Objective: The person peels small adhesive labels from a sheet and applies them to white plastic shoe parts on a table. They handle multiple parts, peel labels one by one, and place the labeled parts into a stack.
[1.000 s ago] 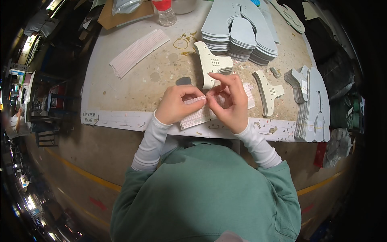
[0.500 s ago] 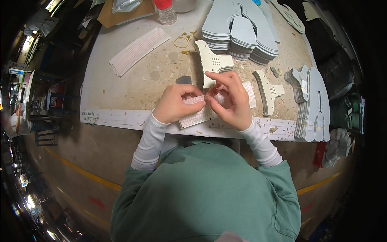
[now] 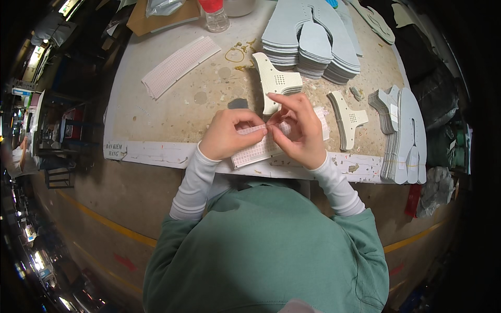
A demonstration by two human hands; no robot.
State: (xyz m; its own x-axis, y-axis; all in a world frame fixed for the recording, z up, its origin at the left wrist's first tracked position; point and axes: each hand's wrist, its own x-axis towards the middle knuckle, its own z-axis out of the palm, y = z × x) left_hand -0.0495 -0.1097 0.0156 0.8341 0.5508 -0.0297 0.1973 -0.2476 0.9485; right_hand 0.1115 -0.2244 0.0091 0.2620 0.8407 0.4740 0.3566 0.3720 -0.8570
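A narrow strip of small pink-printed labels [image 3: 252,129] is pinched between the thumb and fingers of my left hand [image 3: 223,136]. My right hand [image 3: 303,133] meets it at the strip's end, thumb and fingertip pressed together and its other fingers raised. What the right fingertips grip is too small to make out. Below both hands lies a sheet of the same labels [image 3: 257,154], partly covered by them. Just beyond the right hand is a stack of cream T-shaped pieces with punched holes [image 3: 279,78]. A similar, smaller stack [image 3: 348,119] lies to the right.
Another label sheet [image 3: 180,67] lies at the back left, near yellow rubber bands [image 3: 235,55]. Tall stacks of pale grey cut pieces [image 3: 314,44] stand at the back, with banded grey bundles [image 3: 404,141] at the table's right edge. A red-topped clear bottle [image 3: 215,21] stands far back.
The strip in my left hand now shows apart from the sheet beneath. That sheet has shifted slightly, and my right hand has barely moved.
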